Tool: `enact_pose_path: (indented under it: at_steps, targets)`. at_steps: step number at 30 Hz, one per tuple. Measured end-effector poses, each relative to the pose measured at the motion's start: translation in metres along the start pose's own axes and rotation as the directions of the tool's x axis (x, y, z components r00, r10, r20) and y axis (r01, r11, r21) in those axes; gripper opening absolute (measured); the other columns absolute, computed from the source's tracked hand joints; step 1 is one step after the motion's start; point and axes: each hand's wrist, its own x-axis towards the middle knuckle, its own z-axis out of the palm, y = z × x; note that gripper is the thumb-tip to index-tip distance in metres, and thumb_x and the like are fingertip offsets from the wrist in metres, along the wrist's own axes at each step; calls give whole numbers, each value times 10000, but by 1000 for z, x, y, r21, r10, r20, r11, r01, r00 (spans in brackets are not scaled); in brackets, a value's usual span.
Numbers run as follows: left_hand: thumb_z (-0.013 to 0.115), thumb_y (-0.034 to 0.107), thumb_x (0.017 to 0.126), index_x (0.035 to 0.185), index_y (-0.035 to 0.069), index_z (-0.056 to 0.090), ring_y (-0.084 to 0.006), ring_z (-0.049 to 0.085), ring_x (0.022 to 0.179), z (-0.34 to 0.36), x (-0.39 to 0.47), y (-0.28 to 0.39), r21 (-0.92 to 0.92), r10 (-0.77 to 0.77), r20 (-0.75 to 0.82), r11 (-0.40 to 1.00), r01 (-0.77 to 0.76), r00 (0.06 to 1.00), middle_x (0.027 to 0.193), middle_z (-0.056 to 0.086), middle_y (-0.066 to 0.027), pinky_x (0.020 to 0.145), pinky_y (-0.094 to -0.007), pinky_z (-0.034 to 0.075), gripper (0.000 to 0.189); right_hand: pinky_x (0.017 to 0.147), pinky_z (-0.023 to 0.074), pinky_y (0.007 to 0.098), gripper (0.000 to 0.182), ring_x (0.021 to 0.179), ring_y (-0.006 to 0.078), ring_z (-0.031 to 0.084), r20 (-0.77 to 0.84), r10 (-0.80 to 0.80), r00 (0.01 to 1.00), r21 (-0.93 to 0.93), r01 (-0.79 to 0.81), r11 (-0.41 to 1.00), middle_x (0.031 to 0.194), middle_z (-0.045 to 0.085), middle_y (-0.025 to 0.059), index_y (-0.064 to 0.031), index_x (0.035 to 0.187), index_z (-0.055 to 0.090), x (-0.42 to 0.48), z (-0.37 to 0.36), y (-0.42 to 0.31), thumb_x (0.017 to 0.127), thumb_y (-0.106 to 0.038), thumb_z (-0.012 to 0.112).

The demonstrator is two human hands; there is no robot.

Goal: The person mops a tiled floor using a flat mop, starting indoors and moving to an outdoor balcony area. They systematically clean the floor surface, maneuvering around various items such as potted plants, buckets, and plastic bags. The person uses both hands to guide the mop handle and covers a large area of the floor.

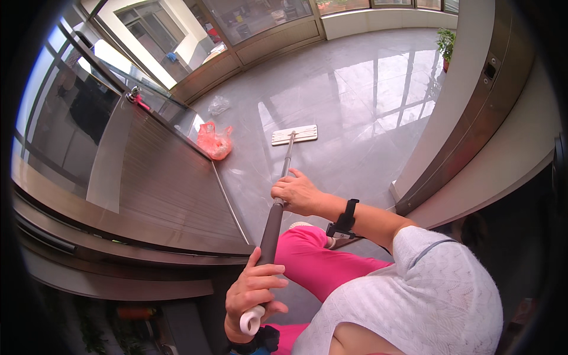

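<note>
A flat mop's grey and silver handle [270,230] slants away from me across the view. My left hand [254,288] is around its dark grip near the white looped end [252,320], fingers loosely curled. Farther along, my right hand [297,193] grips the metal pole just beyond the dark sleeve, with a black strap on that wrist. The white rectangular mop head [295,135] lies flat on the glossy grey tile floor [337,102]. Its underside is hidden.
A metal-framed door [164,164] stands at my left, with a pink item on its handle [135,94]. Beyond its edge lie a red plastic bag [215,142] and a clear plastic bag [218,105]. A door frame [479,106] and potted plant [445,46] are at right.
</note>
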Motion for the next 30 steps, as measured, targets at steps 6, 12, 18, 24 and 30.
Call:
enact_pose_path:
  at_steps: [6,12,18,24,30]
  targets:
    - [803,182,780,834,70,567,-364,594,1181,-12,29,-51,-167,-52,53,984,60,997,1043,701,-122,1099,-516,358,267,1029,383,484,248,1072,197,607,-197,175,965,-137,-204,969,993,645,-23,-185,934,580,-24,-19,54,755,-251,739]
    - [749,-48,772,904,64,603,-332,441,1366,67,82,-176,-186,-165,175,962,198,971,1309,599,-122,1075,-404,400,226,1027,419,403,275,1162,242,583,-335,649,683,132,-648,750,1194,639,57,-145,1075,626,-40,15,195,803,-103,645]
    - [800,18,747,1344,93,469,-338,424,1368,59,89,-193,-471,-395,398,687,553,828,1479,419,-113,1116,-396,372,686,685,619,480,510,882,395,678,303,885,354,927,-323,-188,1278,466,202,-82,1360,329,-22,-9,224,976,-308,580]
    - [644,316,944,1539,3,138,-313,639,1095,37,88,-169,-651,-640,495,175,738,588,1089,562,-114,843,-316,564,840,558,578,412,827,665,276,618,295,945,140,855,-480,-196,1113,480,180,-177,1482,39,23,34,222,855,-14,553]
    - [589,176,971,1441,37,390,-64,462,477,40,35,-205,-212,-870,69,466,859,489,777,523,-3,397,-234,358,529,532,556,408,924,696,300,606,333,921,205,836,-515,-187,1185,473,208,-247,1530,-13,76,100,192,829,8,532]
